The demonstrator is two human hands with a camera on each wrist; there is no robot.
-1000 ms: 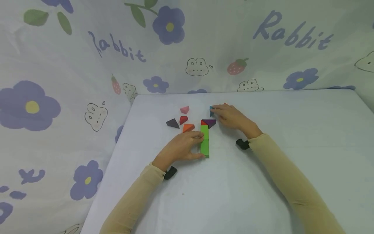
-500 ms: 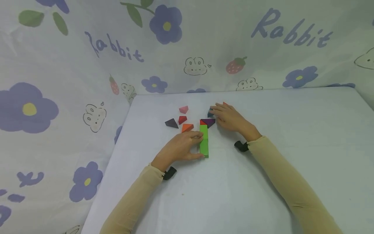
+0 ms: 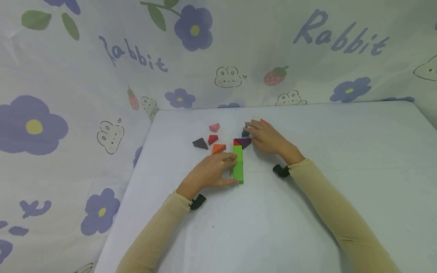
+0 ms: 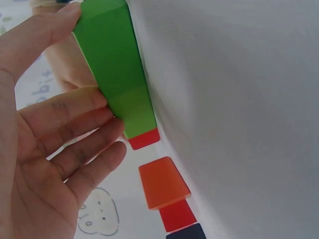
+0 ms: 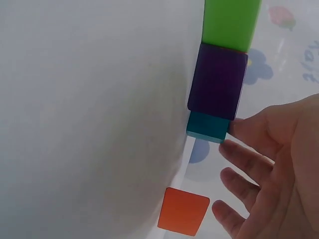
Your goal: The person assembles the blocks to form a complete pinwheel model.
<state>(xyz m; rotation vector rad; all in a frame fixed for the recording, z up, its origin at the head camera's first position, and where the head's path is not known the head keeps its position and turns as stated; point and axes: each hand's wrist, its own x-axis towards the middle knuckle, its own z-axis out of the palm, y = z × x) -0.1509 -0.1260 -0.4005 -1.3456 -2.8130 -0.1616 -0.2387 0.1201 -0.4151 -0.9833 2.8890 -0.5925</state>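
Observation:
Two green blocks (image 3: 238, 167) lie end to end in a line on the white table. My left hand (image 3: 211, 170) touches their left side with fairly straight fingers, its thumb at the near end. At the far end of the line sit a small red block (image 3: 236, 143) and a purple block (image 3: 244, 142). Beyond the purple block, my right hand (image 3: 268, 137) pinches a teal block (image 3: 244, 134) between thumb and index finger. The teal block (image 5: 207, 127) appears close by the purple block (image 5: 218, 82) in the right wrist view; whether they touch I cannot tell.
Left of the line lie an orange block (image 3: 219, 148), a dark red block (image 3: 213, 139), a pink block (image 3: 214, 127) and a dark grey block (image 3: 200, 143). Another orange block (image 5: 183, 211) stands behind the right hand. A patterned cloth (image 3: 252, 49) hangs behind the table.
The teal block has turned in my right hand's fingers and shifted slightly toward the purple block. My left hand stays at the green blocks. The head view has shifted slightly.

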